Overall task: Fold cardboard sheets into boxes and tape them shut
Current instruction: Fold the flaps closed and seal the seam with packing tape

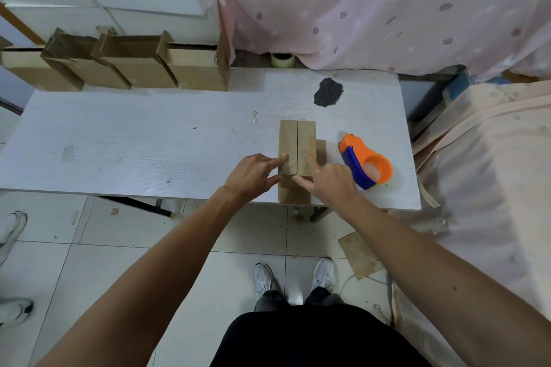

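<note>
Currently, both hands rest on one cardboard box near the front edge of the white worktop. The left hand lies with fingers nearly straight, its forefinger pressing the box's left top flap and its thumb against the near end. The right hand presses the right top flap with an extended forefinger, thumb at the near edge; neither hand grips anything. The two top flaps meet in a seam running away from the person between the forefingers. A flap projects below the hands past the worktop edge. An orange and blue tape dispenser lies just right of the right hand, not touching it. Well beyond the left hand, a row of open boxes stands along the far side.
</note>
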